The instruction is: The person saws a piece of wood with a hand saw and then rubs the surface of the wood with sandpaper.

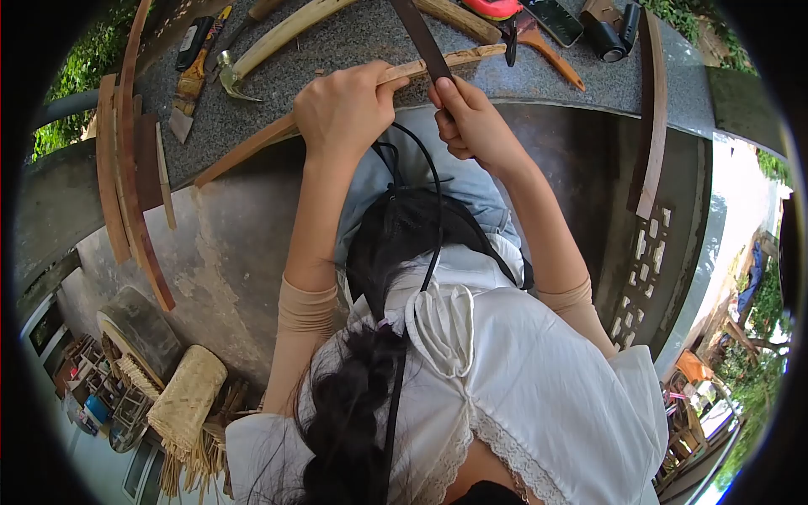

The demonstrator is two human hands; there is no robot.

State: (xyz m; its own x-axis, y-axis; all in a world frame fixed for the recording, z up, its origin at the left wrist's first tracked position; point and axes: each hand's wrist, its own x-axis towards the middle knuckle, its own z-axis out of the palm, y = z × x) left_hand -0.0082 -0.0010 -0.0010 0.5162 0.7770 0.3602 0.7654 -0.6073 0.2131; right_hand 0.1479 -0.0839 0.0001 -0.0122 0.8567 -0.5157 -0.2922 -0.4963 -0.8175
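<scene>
My left hand (343,108) is closed around a long wooden strip (459,59), pressing it near the edge of a grey speckled stone tabletop (278,80). The strip's far end, to the right of the hand, is pale with an uneven, notched edge; toward the lower left, wood runs out past the table edge. In my right hand (478,126), fingers wrapped, is a long dark flat file (421,38), thumb along its face. It crosses over the strip just right of my left hand, pointing up and away.
A claw hammer (282,40) and a paintbrush (190,88) lie left on the table. Toward the back right are an orange-handled brush (551,57), a phone (553,20) and a black cylinder (606,40). Wooden strips (126,177) overhang the left edge; another board (652,126) overhangs the right.
</scene>
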